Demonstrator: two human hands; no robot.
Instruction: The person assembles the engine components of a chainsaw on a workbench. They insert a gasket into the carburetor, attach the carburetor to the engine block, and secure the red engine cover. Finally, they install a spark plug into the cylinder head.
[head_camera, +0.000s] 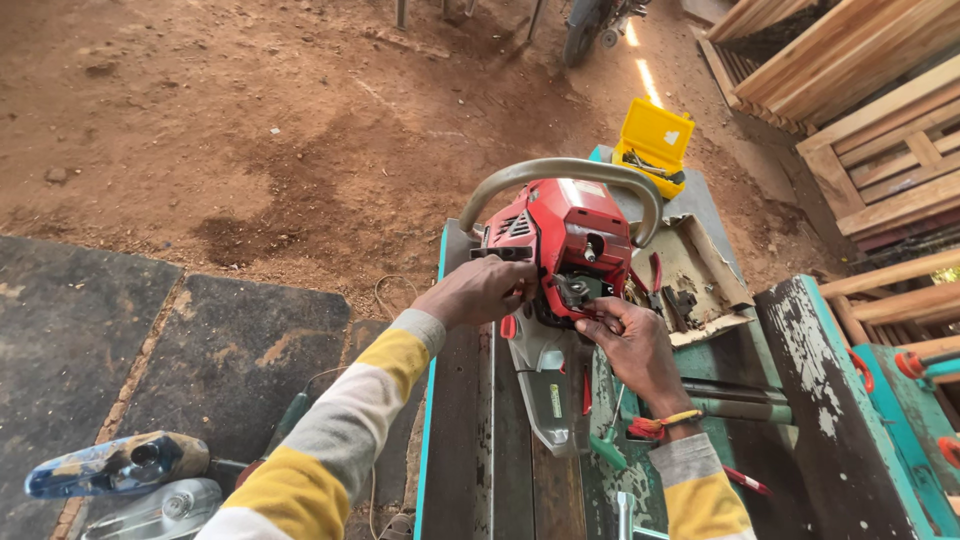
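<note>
chainsaw (560, 250) on workbench (480, 450), toolbox (655, 145) behind

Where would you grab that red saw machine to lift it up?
Probably by the curved grey handle bar arching over the red chainsaw, coming from above. It stands clear of the body, leaving room for fingers, while both hands work lower down.

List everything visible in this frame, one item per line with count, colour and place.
chainsaw: one, red body with grey loop handle, on the workbench
workbench: one, worn teal and grey, centre right
case: one, yellow, open, far end of bench
cardboard tray: one, brown, right of chainsaw
screwdriver: one, green handle, on bench near right wrist
wooden pallets: several, pale, upper right
bottles: two, one blue, one clear, lower left
left hand: one, on chainsaw's left side
right hand: one, at chainsaw's rear
</note>
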